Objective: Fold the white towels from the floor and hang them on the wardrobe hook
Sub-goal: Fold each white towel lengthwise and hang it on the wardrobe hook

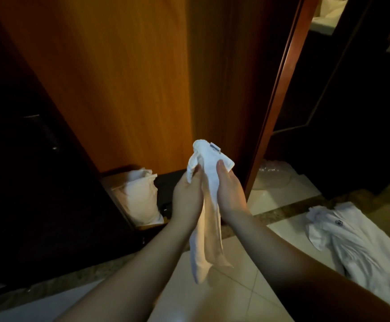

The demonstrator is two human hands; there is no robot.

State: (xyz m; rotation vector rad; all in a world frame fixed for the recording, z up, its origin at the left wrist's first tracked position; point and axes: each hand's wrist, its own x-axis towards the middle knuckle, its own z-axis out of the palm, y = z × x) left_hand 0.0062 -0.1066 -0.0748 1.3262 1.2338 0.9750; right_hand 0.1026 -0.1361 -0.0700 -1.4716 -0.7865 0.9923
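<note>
- White towel (206,205): held upright before the wardrobe door (110,77), bunched lengthwise, label end up, tail hanging free above the tiled floor (247,287); likely gathered narrow for folding.
- Left hand (187,196): grip pinches the towel's left upper edge.
- Right hand (230,194): grip curled round the right edge, thumb on the cloth.
- Second white towel (356,247): crumpled on the floor, right, well apart.
- Pillow (140,194): low in the wardrobe.
- Hook: not in view; open room ahead.
</note>
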